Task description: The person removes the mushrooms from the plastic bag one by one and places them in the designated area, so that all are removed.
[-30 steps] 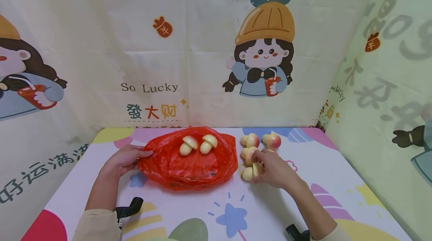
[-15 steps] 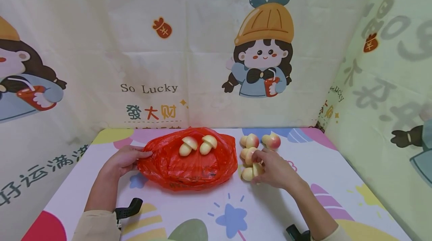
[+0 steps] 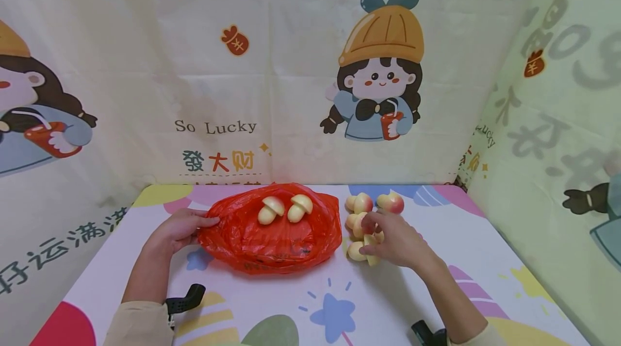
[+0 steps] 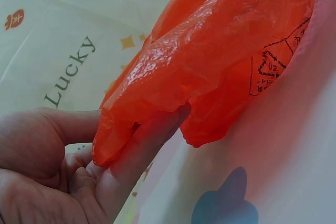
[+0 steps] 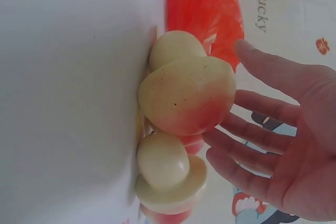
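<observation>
Right wrist shows a mushroom (image 5: 186, 95) beside spread, empty right fingers (image 5: 265, 135); left fingers (image 4: 126, 163) pinch a bag (image 4: 178, 66).

A: so what kind of place is it?
B: I'd call it a makeshift curtained-off spot tbh: cartoon-print cloth (image 3: 296, 82) on three sides, close round a pastel-patterned table (image 3: 310, 281). Home or studio beyond that, I can't tell.

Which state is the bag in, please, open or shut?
The bag is open: its mouth spreads wide in the head view, showing two mushrooms inside, and the left hand grips its edge.
</observation>
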`<state>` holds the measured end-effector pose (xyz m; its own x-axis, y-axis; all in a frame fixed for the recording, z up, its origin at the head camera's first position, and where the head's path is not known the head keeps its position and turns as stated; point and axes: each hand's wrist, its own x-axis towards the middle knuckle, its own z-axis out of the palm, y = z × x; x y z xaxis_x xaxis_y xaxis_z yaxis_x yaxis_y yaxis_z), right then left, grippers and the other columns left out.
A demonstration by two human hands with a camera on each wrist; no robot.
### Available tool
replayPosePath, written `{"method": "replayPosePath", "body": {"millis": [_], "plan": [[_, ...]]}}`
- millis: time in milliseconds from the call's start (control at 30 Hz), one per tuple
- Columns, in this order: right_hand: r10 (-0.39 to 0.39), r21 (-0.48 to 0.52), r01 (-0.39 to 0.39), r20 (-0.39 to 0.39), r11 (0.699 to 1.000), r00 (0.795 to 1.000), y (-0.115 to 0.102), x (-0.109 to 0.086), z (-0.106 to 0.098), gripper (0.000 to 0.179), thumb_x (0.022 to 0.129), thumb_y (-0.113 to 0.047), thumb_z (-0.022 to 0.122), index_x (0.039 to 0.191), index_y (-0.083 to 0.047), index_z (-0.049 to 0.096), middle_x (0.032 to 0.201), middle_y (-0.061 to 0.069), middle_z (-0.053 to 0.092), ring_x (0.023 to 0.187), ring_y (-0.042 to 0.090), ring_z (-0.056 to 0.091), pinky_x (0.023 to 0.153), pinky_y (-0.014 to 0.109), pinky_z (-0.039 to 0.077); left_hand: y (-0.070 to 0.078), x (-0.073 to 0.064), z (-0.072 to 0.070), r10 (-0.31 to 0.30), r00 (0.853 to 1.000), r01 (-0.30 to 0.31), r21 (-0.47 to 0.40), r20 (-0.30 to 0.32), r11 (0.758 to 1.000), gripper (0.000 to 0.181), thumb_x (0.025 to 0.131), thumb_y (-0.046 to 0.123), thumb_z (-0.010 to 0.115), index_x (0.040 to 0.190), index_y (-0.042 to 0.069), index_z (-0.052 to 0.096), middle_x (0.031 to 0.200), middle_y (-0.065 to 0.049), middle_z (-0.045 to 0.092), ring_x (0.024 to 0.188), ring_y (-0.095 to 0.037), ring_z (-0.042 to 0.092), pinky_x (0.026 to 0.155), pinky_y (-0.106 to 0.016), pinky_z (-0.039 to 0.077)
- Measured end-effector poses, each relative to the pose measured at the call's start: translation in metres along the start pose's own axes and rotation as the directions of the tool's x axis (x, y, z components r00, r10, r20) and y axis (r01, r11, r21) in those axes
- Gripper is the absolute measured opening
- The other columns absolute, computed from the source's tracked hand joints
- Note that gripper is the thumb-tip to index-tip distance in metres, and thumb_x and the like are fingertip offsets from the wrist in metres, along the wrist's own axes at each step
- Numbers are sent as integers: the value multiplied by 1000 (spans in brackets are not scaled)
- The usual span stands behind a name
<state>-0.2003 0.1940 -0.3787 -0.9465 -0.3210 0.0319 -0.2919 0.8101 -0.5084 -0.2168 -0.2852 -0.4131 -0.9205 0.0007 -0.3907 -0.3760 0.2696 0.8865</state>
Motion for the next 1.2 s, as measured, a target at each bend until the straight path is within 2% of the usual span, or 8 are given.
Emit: {"method": "replayPosePath", "body": {"millis": [400,567,700,900,1000,1200], "plan": [[-96,65,101,-73,993,993,-10,7,0,29,84,-13,86,109,-15,72,101,7,67,98,27,62,63,23,58,1,0,0,-9,1000,9,-2,-2,1000,61,102,24,67,150,-9,47,110,-11,74,86,-22,73,80,-33,64],[-87,108,96,-84,989,993,-19,14,0,33,84,-20,87,114,-22,73,111,3,69,107,28,65,69,26,62,0,1,0,-9,1000,9,-7,-5,1000,61,102,24,67,150,-9,47,109,-10,75,85,-21,73,79,-33,64],[-92,142,104,-86,984,992,-24,20,3,34,85,-18,85,117,-21,72,114,0,68,109,28,66,74,30,64,-1,1,0,-7,1000,7,-13,0,1000,60,102,23,67,149,-9,48,106,-8,75,85,-21,73,79,-32,64],[-170,164,186,-107,969,980,-32,32,8,38,86,-14,84,121,-14,71,117,4,71,107,26,68,86,44,64,-1,1,0,-11,1000,11,-12,-3,1000,61,102,24,68,150,-9,48,107,-9,75,85,-22,73,79,-32,64],[-212,184,227,-100,956,972,-37,40,11,37,87,-14,84,122,-15,71,119,7,72,108,27,68,90,48,63,0,0,0,-13,1000,13,-7,-5,1000,61,102,24,68,150,-8,48,109,-10,75,86,-22,72,79,-32,64],[-227,218,239,-80,946,971,-47,54,17,39,88,-14,83,124,-20,71,119,-1,71,113,29,69,93,45,62,2,0,0,-17,1000,17,-1,-11,1000,61,101,24,68,149,-8,49,111,-10,74,86,-22,71,79,-32,64]]}}
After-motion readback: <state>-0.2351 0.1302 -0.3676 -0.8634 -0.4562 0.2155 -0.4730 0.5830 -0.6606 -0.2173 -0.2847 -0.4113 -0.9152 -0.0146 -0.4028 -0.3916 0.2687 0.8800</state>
